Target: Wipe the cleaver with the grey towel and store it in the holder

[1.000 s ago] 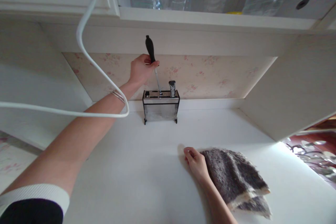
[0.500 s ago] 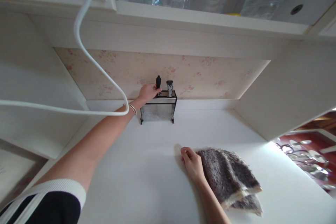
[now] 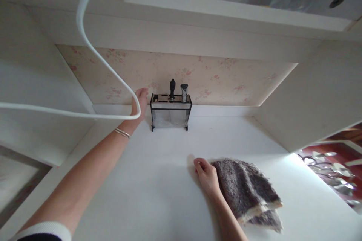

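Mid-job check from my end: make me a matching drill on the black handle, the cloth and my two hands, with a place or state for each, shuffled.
1. Black handle
2. Cloth
3. Left hand
4. Right hand

A. Fingers curled, just left of the brown-grey fabric
B. Standing up from the top of the holder
C. Out to the left of the holder, with nothing seen in it
D. Folded, with a pale edge, on the white counter

Pairs: 1-B, 2-D, 3-C, 4-A
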Tool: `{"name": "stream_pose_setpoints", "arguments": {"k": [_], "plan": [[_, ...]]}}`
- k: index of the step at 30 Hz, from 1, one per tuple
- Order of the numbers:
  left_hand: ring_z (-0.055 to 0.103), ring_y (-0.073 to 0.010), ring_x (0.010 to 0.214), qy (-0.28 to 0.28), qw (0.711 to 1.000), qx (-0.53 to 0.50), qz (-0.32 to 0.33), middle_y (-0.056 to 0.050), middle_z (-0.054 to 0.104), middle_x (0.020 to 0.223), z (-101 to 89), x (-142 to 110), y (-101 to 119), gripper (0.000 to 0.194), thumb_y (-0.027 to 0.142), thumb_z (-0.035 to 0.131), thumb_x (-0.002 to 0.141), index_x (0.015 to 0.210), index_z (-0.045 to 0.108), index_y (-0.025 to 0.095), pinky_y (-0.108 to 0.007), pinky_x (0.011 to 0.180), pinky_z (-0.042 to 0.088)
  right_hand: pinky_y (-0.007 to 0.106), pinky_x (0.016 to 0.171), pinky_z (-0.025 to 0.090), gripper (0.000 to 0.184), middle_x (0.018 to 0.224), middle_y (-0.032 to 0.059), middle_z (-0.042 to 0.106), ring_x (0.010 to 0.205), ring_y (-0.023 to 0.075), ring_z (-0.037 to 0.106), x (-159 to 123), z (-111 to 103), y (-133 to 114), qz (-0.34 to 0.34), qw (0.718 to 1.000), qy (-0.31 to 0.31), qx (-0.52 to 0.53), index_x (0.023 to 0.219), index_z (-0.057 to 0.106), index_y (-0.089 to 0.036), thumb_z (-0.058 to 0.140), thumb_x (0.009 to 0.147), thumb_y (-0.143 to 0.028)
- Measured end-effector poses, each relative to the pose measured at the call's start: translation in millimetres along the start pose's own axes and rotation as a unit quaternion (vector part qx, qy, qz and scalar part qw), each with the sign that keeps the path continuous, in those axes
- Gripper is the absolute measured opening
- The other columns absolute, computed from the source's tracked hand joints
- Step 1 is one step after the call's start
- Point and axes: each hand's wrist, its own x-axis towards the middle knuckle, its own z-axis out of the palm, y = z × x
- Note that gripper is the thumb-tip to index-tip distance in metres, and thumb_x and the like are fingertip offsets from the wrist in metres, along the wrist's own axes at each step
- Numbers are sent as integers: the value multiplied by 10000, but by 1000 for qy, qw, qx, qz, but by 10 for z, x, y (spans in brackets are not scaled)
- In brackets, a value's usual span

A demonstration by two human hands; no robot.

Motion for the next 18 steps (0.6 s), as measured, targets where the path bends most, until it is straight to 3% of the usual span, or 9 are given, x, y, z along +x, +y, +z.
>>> {"name": "stream_pose_setpoints", "arguments": {"k": [3,8,14,18], "plan": [[501,-223,1192,-24,995,-23,-93,-75,524,1332,-116,-178,-320,432,507,429,864,1188,532,239,-380,941,430,217,539,379,391,579,-8,588,536,142,543,-1,0,6,3,1000,-3,-3,884,685,-194,475,885,-524],[618,-232,959,-156,965,-68,-199,-73,666,1080,-28,-427,-574,515,666,454,792,1041,623,248,-355,766,506,219,552,385,387,575,-5,584,549,145,550,-9,3,21,7,1000,0,-6,876,687,-191,491,879,-525],[606,-202,968,-227,945,-106,-208,-8,632,1151,151,-539,-492,524,659,516,786,1235,497,391,-325,766,500,221,532,367,388,563,-7,578,524,141,535,-3,27,34,1,1000,-8,-22,868,692,-190,491,879,-522],[587,-194,979,-238,942,-108,-209,7,594,1186,460,-625,-534,513,629,515,804,1268,409,436,-336,739,491,219,529,364,383,561,-9,579,522,138,536,-7,34,32,2,1000,-6,-24,874,692,-189,488,881,-514]]}}
